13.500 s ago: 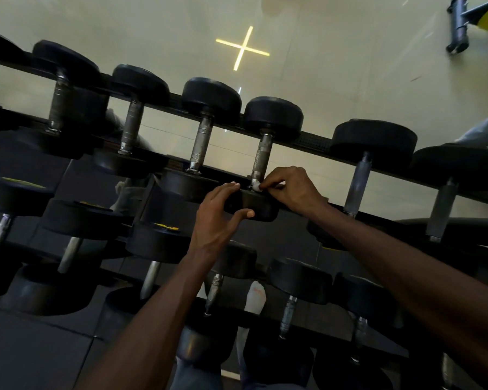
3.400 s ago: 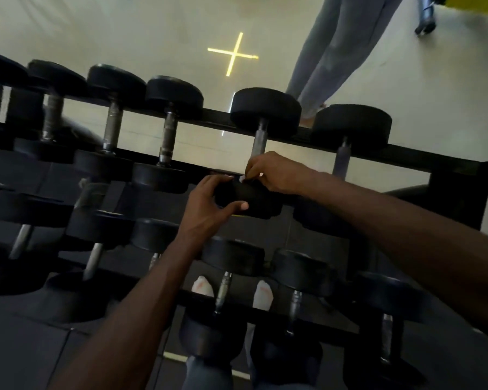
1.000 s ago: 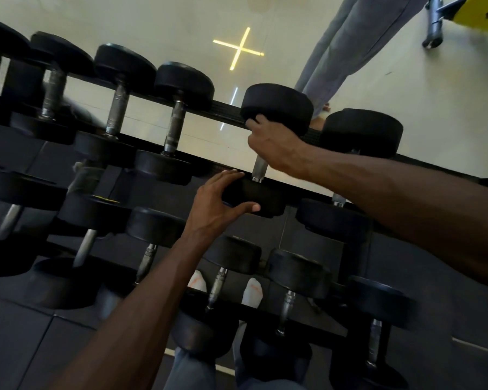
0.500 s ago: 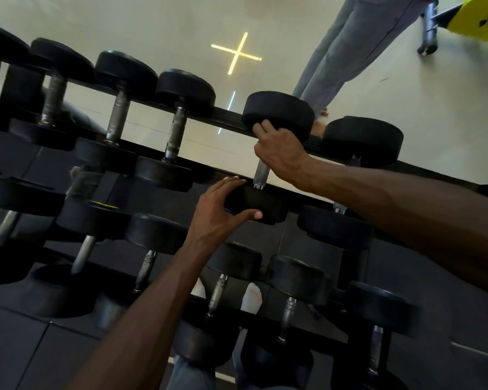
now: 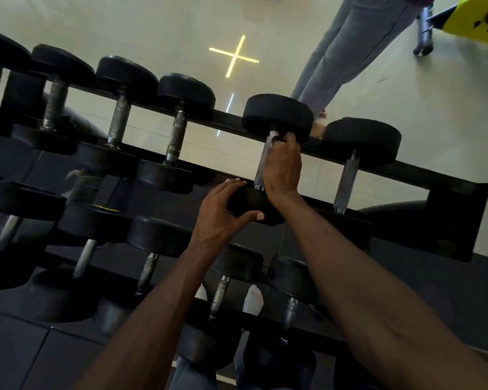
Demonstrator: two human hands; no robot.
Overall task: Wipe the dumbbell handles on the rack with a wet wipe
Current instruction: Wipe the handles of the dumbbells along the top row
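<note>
Head view, looking down on a tiered dumbbell rack (image 5: 451, 204). Right hand (image 5: 282, 167), at centre frame, is clenched around the steel handle (image 5: 262, 161) of the fifth dumbbell (image 5: 278, 116) on the top tier; a pale scrap at the fingertips near the far head appears to be the wet wipe (image 5: 273, 134), though it is too small to confirm. Left hand (image 5: 223, 218), just below and left of the right, grasps the near head (image 5: 247, 202) of the same dumbbell, thumb under and fingers over its rim, apparently to stop it rolling. The handle's long axis runs from lower centre up and slightly right, away from the viewer, so a wiping stroke would travel along that line between the two heads. The right hand sits toward the far end, leaving bare steel showing beside its palm toward the near head. One further dumbbell (image 5: 361, 142) lies to the right, its handle (image 5: 345, 184) near the right forearm and well apart from the left hand; judged from this, the right hand is the nearer for the next handle. Four dumbbells lie to the left on this tier.
</note>
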